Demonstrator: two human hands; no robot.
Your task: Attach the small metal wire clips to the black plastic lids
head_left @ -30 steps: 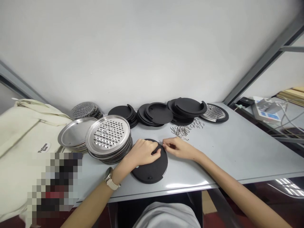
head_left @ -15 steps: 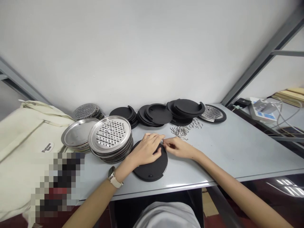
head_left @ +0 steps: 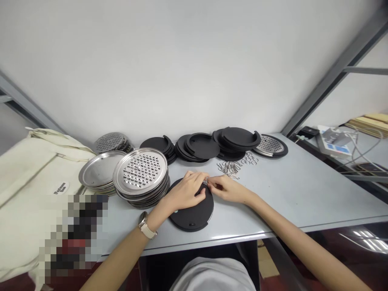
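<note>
Head view: left hand (head_left: 186, 192) curled slightly more over black disc (head_left: 197, 215).

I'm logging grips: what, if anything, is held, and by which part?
The left hand rests on the black disc near its far edge. The right hand seems to pinch a small metal piece there; which part is unclear.

We count 1 left hand (head_left: 185, 190), 1 right hand (head_left: 228, 188), 1 wristwatch (head_left: 142, 218), 1 black disc (head_left: 195, 216) under the left hand, 3 stacks of metal discs (head_left: 140, 169), 3 stacks of black discs (head_left: 203, 145), 1 black-rimmed grater (head_left: 270, 144). The metal clips (head_left: 229, 167) and rings (head_left: 250, 158) overlap too much for us to count.
</note>
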